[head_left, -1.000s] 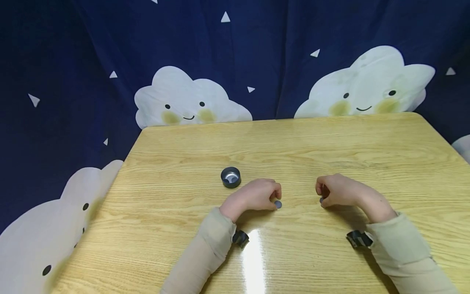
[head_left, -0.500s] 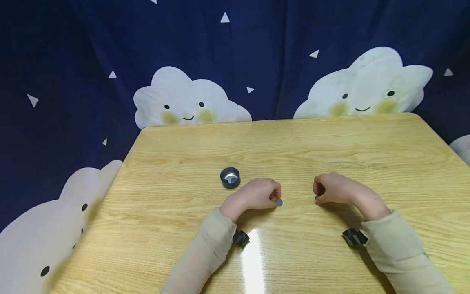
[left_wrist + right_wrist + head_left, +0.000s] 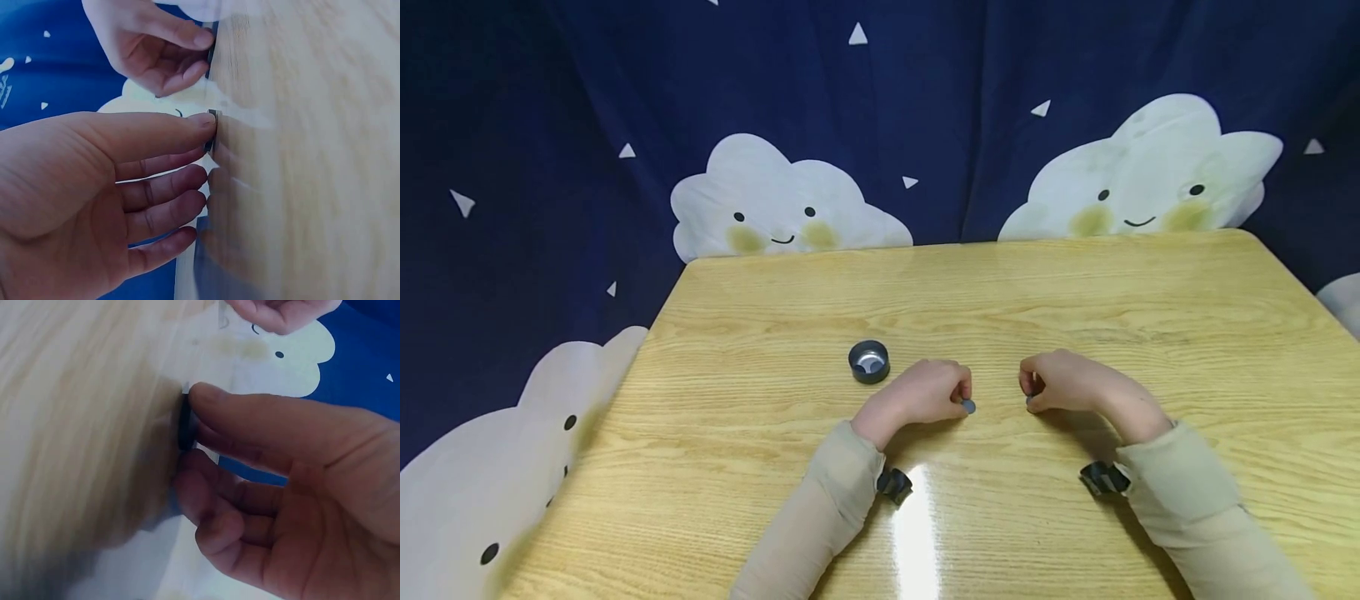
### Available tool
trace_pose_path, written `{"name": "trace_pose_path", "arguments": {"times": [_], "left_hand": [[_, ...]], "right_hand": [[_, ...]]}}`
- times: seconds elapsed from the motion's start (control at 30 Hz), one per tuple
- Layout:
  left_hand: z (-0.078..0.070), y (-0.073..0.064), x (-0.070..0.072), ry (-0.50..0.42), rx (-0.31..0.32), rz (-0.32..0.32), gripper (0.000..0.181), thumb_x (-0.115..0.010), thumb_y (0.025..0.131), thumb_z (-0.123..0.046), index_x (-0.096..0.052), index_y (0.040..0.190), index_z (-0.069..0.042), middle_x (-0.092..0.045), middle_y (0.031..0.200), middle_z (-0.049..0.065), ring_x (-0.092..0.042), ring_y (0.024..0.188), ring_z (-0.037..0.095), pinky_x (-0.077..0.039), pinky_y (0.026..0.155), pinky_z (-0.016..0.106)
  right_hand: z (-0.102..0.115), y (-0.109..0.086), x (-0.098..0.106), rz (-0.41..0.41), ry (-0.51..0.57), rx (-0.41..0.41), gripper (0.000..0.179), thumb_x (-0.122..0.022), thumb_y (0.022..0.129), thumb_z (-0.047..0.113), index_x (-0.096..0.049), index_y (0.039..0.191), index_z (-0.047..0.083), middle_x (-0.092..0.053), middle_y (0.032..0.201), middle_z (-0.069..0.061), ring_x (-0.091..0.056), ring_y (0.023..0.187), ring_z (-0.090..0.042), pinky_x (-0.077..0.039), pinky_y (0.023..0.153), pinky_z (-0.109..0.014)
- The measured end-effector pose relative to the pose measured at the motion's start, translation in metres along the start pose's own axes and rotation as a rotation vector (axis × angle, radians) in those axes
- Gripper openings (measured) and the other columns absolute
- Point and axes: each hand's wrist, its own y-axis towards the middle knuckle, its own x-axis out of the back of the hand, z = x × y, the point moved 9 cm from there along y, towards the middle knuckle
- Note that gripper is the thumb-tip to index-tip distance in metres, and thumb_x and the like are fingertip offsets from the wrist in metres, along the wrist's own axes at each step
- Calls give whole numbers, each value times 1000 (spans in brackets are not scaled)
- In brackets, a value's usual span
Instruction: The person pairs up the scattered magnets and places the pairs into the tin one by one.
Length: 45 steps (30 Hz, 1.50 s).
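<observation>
One disc [image 3: 969, 407] is pinched by the left hand [image 3: 928, 390] and a second disc [image 3: 1029, 400] by the right hand [image 3: 1067, 383], near each other at the surface of the worktop [image 3: 760, 417], well in from its left and right edges. The tin [image 3: 869, 380] stands open side up just beyond the left hand, nearer than either disc to the far and left edges.

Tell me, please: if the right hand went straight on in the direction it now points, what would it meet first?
Probably the small grey disc held by the left hand. In the head view, the right hand points across toward it, though exact heights are hard to judge.
</observation>
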Motion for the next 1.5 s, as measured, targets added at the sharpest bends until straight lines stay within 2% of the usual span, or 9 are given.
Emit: {"name": "trace_pose_path", "arguments": {"times": [0.17, 0.43, 0.63, 0.83, 1.13, 1.5], "left_hand": [[2, 1, 1, 4, 18, -11, 12, -66, 82, -27, -61, 85, -17, -54, 74, -8, -49, 68, 7, -39, 62, 19], [4, 1, 2, 0, 12, -32, 12, -66, 83, -27, -62, 86, -16, -56, 76, -7, -49, 68, 7, -40, 63, 19], [5, 1, 3, -27, 7, -36, 10, -66, 83, -24, -64, 86, -14, -55, 74, -7, -50, 68, 7, -39, 63, 18], [3, 1, 5, -47, -5, -43, 9, -66, 83, -21, -65, 85, -12, -58, 75, -6, -50, 71, 7, -40, 65, 17], [6, 2, 6, -51, 28, -48, 8, -67, 82, -21, -65, 83, -13, -60, 76, -7, -52, 70, 5, -41, 65, 16], [6, 3, 5, -53, 35, -54, 9, -67, 82, -22, -66, 82, -12, -61, 76, -7, -53, 70, 5, -41, 64, 16]], "right_hand": [[6, 5, -1, -2, 4, 11, 16, -69, 76, 10, -52, 76, 10, -47, 67, 2, -41, 61, -11, -33, 57, -24], [11, 6, -2, 11, 2, 10, 17, -66, 71, 2, -52, 78, 8, -49, 69, 0, -41, 62, -12, -34, 56, -24], [16, 10, -2, 9, -22, 19, 12, -66, 77, 6, -54, 76, 8, -49, 68, 1, -42, 62, -12, -34, 57, -24], [22, 17, -3, -3, -54, 34, 11, -66, 77, 8, -55, 76, 8, -50, 67, 1, -43, 61, -12, -35, 57, -24], [31, 24, -4, -27, -72, 36, 11, -68, 76, 9, -57, 75, 6, -52, 68, 1, -45, 62, -12, -37, 57, -24], [35, 31, -7, -41, -99, 30, 13, -69, 76, 10, -57, 74, 6, -53, 68, 0, -47, 62, -13, -39, 58, -24]]}}
